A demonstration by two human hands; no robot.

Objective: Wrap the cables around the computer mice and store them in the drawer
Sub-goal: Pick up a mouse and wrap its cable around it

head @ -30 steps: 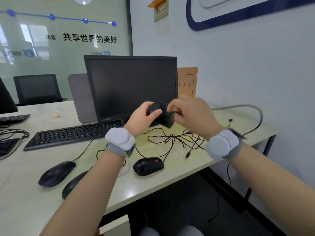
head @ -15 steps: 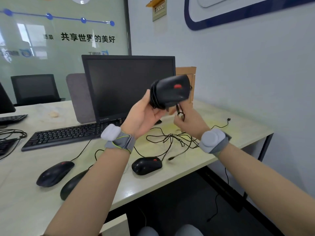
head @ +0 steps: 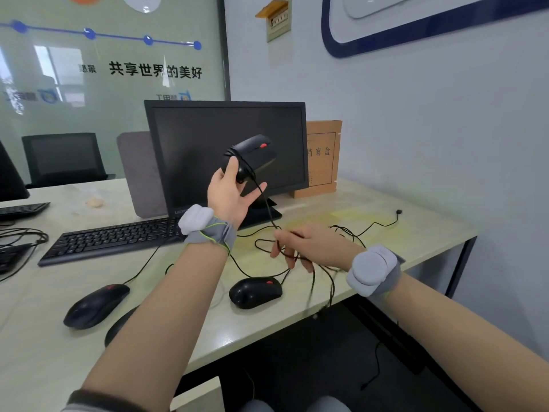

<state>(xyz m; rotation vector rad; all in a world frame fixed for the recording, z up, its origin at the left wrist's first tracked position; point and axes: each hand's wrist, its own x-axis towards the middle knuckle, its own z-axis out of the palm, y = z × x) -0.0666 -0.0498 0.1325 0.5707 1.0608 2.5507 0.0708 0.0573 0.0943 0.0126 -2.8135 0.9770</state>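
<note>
Head: left hand (head: pixel 230 194) grips mouse (head: pixel 249 157); right hand (head: pixel 309 245) pinches cable (head: pixel 265 200).

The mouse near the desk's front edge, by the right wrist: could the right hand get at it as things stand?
Probably yes: that mouse lies uncovered just below the right hand, though the hand would first have to drop the cable.

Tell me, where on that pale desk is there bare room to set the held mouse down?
Bare desk shows at the far right, between the brown cardboard file box and the desk's right edge. Another bare patch lies along the near edge, right of the black mouse with the red wheel. Crowded: the tangle of black cables under the right hand, and the keyboard side.
</note>
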